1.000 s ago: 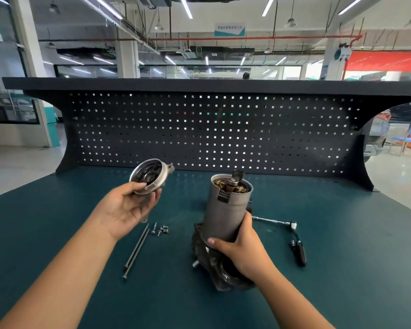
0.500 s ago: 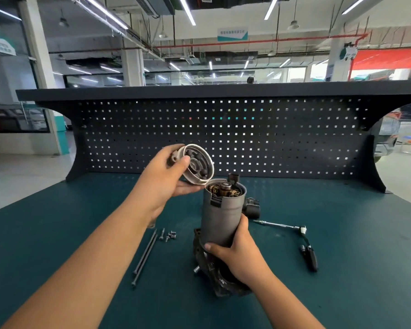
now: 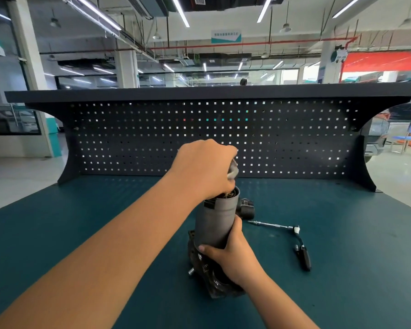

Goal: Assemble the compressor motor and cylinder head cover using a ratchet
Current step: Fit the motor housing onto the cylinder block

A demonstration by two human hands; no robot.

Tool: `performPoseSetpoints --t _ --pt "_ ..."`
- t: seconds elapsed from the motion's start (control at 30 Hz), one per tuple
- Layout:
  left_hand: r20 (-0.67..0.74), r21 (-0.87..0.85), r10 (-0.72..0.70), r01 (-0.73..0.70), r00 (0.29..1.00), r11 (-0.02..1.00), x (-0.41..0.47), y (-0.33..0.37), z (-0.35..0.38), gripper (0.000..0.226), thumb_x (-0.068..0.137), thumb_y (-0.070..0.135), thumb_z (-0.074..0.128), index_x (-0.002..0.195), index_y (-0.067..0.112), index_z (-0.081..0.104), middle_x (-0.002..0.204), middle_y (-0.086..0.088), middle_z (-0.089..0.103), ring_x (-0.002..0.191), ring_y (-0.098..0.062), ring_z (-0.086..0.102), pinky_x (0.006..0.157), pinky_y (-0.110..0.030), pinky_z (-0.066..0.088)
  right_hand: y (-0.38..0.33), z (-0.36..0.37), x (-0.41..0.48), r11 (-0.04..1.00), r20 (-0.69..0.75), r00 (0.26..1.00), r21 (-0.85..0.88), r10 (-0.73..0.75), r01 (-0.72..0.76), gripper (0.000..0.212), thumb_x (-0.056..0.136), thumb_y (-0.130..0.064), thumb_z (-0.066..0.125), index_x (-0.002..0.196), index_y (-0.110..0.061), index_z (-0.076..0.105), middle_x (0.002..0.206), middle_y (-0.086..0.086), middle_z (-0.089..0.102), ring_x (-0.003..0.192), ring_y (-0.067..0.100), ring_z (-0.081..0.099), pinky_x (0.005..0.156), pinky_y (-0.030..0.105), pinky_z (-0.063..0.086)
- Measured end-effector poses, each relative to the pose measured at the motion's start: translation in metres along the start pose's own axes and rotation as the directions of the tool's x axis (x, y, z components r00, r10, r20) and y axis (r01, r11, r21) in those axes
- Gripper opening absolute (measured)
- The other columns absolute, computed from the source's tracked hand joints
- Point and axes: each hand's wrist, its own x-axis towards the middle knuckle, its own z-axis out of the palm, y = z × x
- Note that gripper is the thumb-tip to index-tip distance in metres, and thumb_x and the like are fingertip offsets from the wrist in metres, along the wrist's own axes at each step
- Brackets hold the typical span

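Observation:
A grey cylindrical motor housing (image 3: 217, 222) stands upright on a dark compressor body (image 3: 214, 279) in the middle of the teal bench. My right hand (image 3: 233, 255) grips the lower part of the housing. My left hand (image 3: 204, 169) hovers directly over the open top of the housing and holds the round silver end cover (image 3: 233, 170), which is mostly hidden behind my fingers. Copper windings show at the housing's rim. The ratchet (image 3: 303, 254) with its extension bar lies on the bench to the right of the motor.
A dark perforated back panel (image 3: 294, 138) with a shelf on top closes the far side of the teal bench top (image 3: 354, 233). A dark connector part (image 3: 246, 207) sits just behind the housing. My left forearm hides the bolts and screws that lay left of the motor.
My left hand has carried the end cover from the left to directly over the top of the housing. My right hand has kept its grip on the housing.

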Motion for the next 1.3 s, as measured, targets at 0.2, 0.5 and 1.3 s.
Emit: performPoseSetpoints --t 0.2,0.5,1.3 --pt "0.319 -0.163 0.072 -0.021 0.945 0.986 0.015 -0.005 0.024 0.067 0.069 0.067 0.065 0.121 0.024 0.057 0.109 0.003 0.053 0.113 -0.019 0.044 0.078 -0.029 0.039 0.001 0.000 0.000 1.000 0.012 1.000 0.002 -0.005 0.005 0.081 0.072 -0.032 0.079 0.131 -0.034 0.024 0.122 -0.016 0.050 0.106 0.005 0.052 0.073 0.014 0.040" --pt "0.458 -0.633 0.180 0.178 0.870 0.753 0.010 -0.045 0.038 0.039 0.087 0.054 0.052 0.123 0.040 0.053 0.121 0.021 0.055 0.110 -0.001 0.052 0.091 -0.021 0.041 0.003 -0.002 0.001 1.000 -0.007 1.000 0.010 -0.021 0.021 0.080 0.071 -0.031 0.080 0.126 -0.042 0.023 0.129 -0.014 0.049 0.114 0.009 0.050 0.088 0.026 0.042" --pt "0.328 -0.722 -0.047 0.283 0.943 0.631 -0.002 -0.048 0.056 0.048 0.057 0.064 0.074 0.100 0.043 0.070 0.096 0.032 0.062 0.094 0.012 0.053 0.074 -0.011 0.037 0.006 -0.002 0.003 0.999 0.005 0.999 0.036 -0.036 0.036 0.080 0.070 -0.030 0.081 0.127 -0.042 0.026 0.128 -0.018 0.050 0.116 0.004 0.050 0.093 0.026 0.043"
